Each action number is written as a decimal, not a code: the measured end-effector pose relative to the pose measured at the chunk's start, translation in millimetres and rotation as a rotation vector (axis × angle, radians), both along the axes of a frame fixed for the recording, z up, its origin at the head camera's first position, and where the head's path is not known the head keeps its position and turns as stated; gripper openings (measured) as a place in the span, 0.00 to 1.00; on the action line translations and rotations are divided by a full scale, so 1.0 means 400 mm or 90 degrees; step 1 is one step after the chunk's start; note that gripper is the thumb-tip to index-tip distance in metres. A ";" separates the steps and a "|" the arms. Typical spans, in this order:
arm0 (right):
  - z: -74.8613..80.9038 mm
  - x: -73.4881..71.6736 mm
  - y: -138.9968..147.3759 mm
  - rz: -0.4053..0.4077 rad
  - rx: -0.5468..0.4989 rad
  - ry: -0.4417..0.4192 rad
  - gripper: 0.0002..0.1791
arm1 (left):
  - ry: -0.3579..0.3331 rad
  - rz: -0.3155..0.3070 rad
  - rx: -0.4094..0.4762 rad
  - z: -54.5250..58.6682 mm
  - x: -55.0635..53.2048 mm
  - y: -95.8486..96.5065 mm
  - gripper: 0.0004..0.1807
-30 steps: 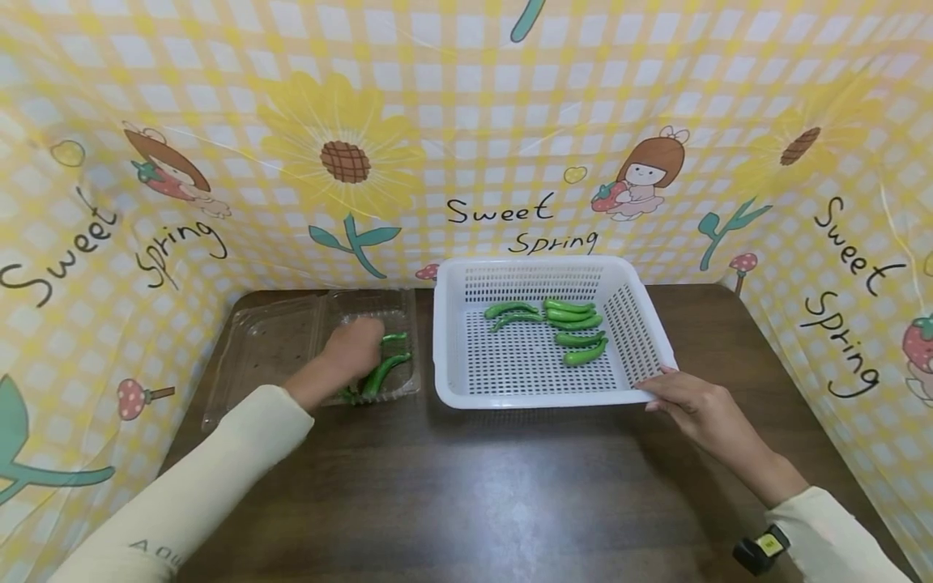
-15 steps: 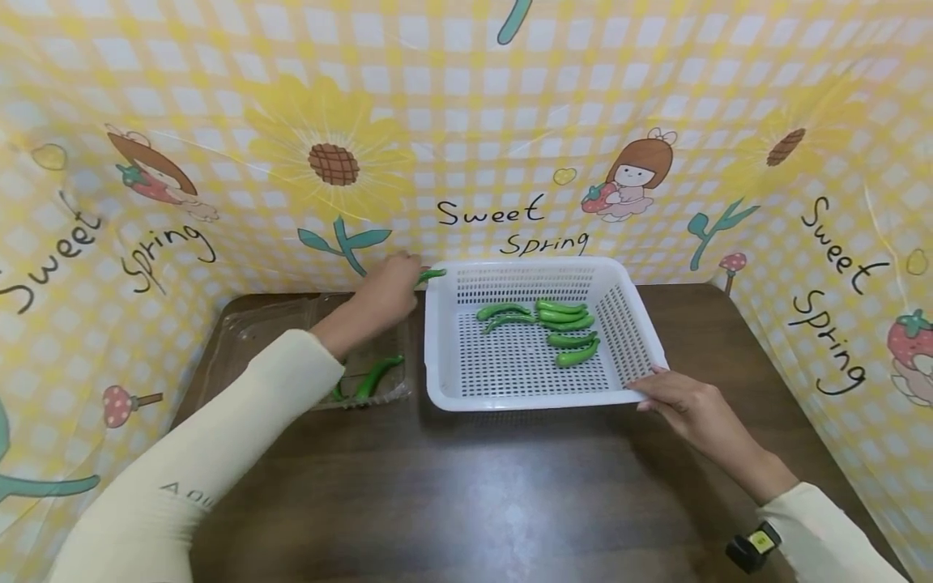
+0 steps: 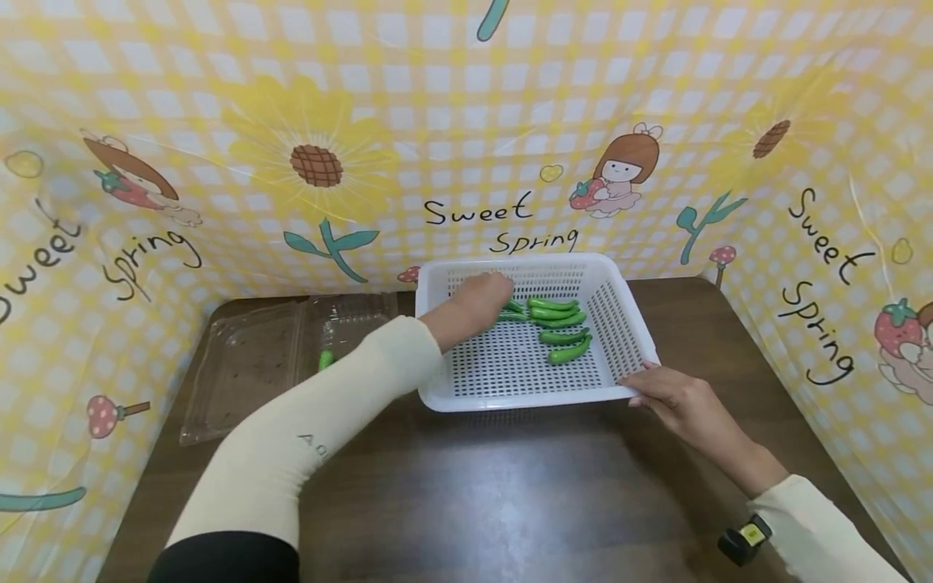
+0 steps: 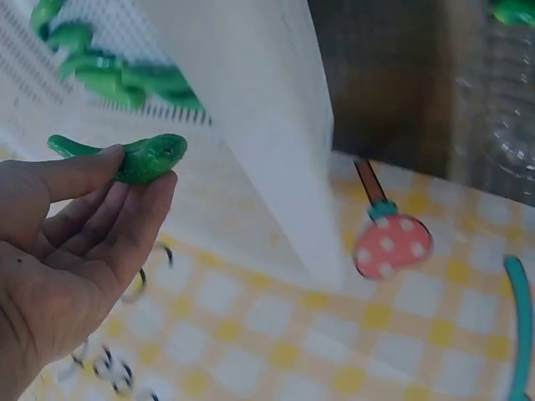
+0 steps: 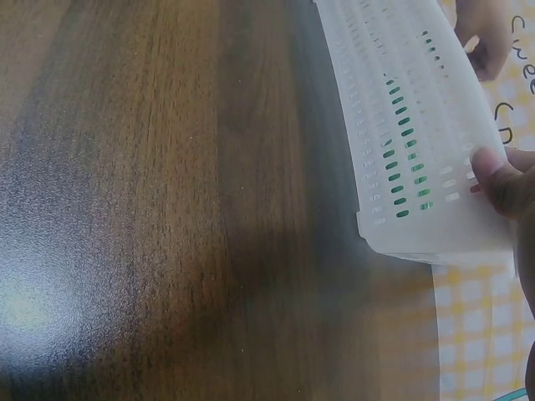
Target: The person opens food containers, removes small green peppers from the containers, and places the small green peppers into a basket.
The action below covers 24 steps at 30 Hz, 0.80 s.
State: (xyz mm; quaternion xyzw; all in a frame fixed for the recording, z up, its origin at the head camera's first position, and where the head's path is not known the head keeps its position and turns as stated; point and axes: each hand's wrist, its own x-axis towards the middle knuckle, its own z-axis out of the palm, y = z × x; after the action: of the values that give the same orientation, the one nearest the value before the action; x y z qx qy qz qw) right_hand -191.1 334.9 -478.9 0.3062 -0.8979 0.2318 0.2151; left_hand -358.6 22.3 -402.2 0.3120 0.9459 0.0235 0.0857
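My left hand (image 3: pixel 475 304) is over the left part of the white slotted basket (image 3: pixel 532 402). In the left wrist view its thumb and fingers pinch a green chili pepper (image 4: pixel 150 159), curved, with a narrow tail. Several similar green peppers (image 3: pixel 560 317) lie on the basket floor, the left ones partly covered by the hand. At the basket's front right corner, my right hand (image 3: pixel 685 405) grips the rim, its thumb (image 5: pixel 493 171) on the wall in the right wrist view.
Left of the basket lies an opened clear plastic clamshell box (image 3: pixel 251 348), with a green pepper (image 3: pixel 325 358) showing beside my left sleeve, which hides the rest. Behind the dark wooden table (image 3: pixel 481 494) hangs a checked cloth (image 3: pixel 408 146).
My left hand has lifted a pepper out of the clamshell box and carried it right, over the basket's rim. My right hand keeps its grip on the basket corner.
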 end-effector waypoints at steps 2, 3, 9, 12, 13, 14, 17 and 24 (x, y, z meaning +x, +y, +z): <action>0.000 -0.001 -0.002 0.003 -0.001 0.000 0.24 | -0.006 -0.019 -0.003 -0.019 0.005 0.019 0.11; 0.001 -0.002 -0.003 0.003 -0.002 0.000 0.24 | -0.012 -0.025 0.002 -0.026 0.007 0.026 0.10; 0.001 -0.003 -0.005 0.006 -0.007 0.002 0.24 | -0.053 -0.028 0.042 -0.050 0.013 0.054 0.10; 0.001 -0.003 -0.005 0.010 -0.006 0.000 0.23 | -0.081 -0.019 0.042 -0.053 0.013 0.063 0.10; 0.001 -0.003 -0.004 0.011 -0.005 0.001 0.23 | -0.092 -0.014 0.037 -0.053 0.012 0.067 0.11; 0.002 -0.003 -0.004 0.012 -0.005 -0.001 0.23 | -0.102 -0.009 0.033 -0.053 0.012 0.071 0.11; 0.002 -0.002 -0.002 0.011 -0.005 0.000 0.23 | -0.119 -0.004 0.002 -0.054 0.009 0.084 0.11; 0.000 -0.006 -0.004 0.014 -0.005 -0.001 0.23 | -0.069 -0.044 -0.088 -0.067 0.006 0.107 0.11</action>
State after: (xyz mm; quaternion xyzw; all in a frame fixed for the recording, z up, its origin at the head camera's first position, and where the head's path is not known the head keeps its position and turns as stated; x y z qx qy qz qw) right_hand -193.6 333.4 -478.7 0.3150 -0.8937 0.2381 0.2130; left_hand -356.2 65.0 -428.9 0.3359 0.9280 -0.0279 0.1585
